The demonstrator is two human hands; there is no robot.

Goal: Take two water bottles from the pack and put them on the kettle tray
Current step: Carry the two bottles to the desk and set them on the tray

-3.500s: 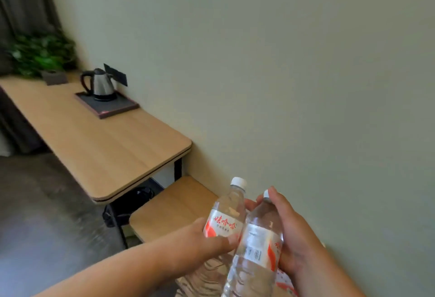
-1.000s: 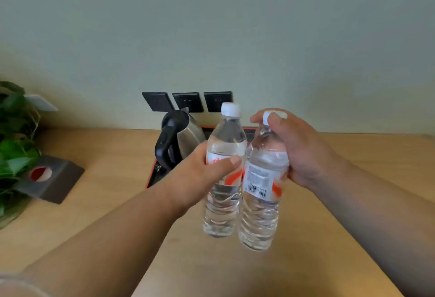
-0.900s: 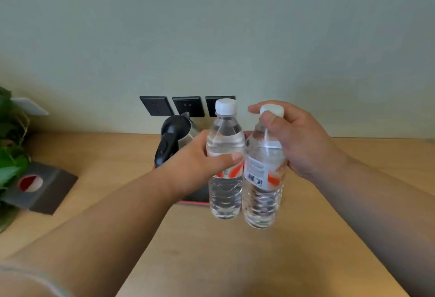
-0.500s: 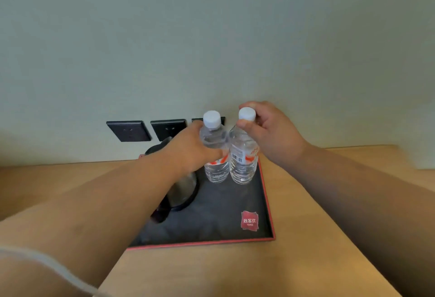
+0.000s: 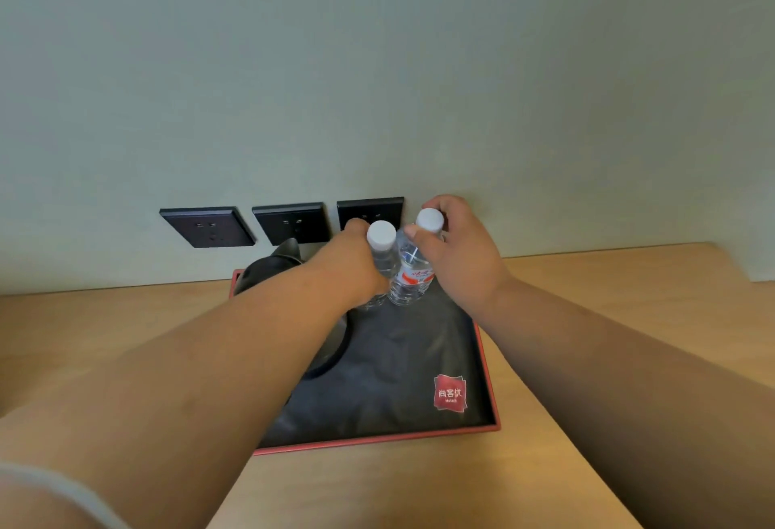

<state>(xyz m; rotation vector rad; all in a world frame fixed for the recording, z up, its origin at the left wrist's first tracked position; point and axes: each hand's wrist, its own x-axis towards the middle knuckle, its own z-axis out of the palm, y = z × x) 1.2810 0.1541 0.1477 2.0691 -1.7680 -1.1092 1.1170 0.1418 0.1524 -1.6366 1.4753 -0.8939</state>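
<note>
Since half a second ago, both water bottles are standing further back on the kettle tray (image 5: 482, 365), touching. Left hand (image 5: 356, 264) is keeping its grip wrapped around the left bottle (image 5: 380, 235); right hand (image 5: 457, 256) is pinching the right bottle (image 5: 413, 272) at the neck. Left forearm is hiding most of the kettle (image 5: 272, 266). Three wall sockets (image 5: 289, 223) are sitting behind the bench (image 5: 629, 319).

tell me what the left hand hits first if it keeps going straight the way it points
Probably the wall, near the rightmost socket just beyond the left hand, which grips a bottle on the tray. Depth is unclear.
</note>
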